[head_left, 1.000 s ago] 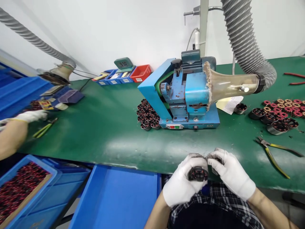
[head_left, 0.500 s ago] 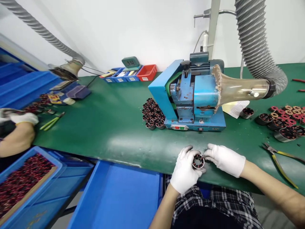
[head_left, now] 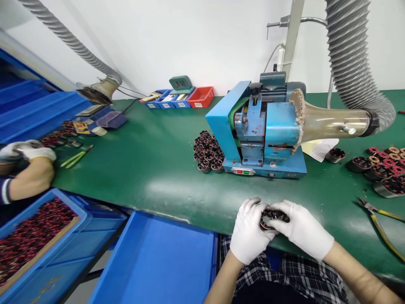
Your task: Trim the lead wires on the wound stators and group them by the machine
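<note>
My left hand [head_left: 251, 230], in a white glove, is wrapped round a ring-shaped motor stator [head_left: 265, 223] with a metal rim and dark reddish windings inside. The stator is tilted, just above the bench's front edge. At its right side my gloved right hand [head_left: 302, 228] is closed, index finger and thumb bent round a black piece [head_left: 281, 215]. That piece overlaps the stator's right part; its exact kind is hard to make out. Fingers cover much of the stator's outer wall.
A blue grinding machine [head_left: 253, 135] stands behind my hands, with a suction hose [head_left: 351, 55] at its right. Several stators [head_left: 207, 154] are grouped at its left. Pliers [head_left: 375, 217] lie on the right. A co-worker's gloved hands [head_left: 31, 150] are far left, near a blue crate [head_left: 82, 219].
My right hand has moved in from beside the stator; its fingers now overlap the right side with the black piece. The whole view has shifted slightly.
</note>
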`<state>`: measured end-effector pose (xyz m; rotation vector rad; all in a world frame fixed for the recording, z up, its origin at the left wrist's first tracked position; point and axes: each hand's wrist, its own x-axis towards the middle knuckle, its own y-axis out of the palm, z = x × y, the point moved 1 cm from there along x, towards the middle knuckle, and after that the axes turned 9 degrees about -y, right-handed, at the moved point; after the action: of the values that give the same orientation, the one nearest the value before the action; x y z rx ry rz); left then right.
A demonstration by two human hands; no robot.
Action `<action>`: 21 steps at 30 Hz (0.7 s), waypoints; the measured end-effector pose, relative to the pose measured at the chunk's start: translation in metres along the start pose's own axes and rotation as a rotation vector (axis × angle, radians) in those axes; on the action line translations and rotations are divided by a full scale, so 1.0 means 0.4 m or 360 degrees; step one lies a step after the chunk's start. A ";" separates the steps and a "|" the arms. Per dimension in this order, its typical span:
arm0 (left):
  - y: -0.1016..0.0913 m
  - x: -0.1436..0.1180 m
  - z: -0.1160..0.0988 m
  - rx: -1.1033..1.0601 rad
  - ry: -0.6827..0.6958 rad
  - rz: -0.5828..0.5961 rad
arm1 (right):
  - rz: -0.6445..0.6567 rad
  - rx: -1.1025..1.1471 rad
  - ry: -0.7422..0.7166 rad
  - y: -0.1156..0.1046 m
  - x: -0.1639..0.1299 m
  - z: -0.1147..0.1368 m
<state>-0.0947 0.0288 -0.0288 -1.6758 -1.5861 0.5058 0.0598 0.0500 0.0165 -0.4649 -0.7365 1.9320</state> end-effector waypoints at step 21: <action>-0.006 0.000 -0.007 -0.0061 -0.0037 -0.0043 | -0.0418 -0.0981 -0.0855 0.044 -0.077 -0.061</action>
<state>-0.0943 0.0280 -0.0253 -1.6798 -1.6428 0.4858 0.0767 0.0239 -0.0130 -0.1877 -1.6744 1.5611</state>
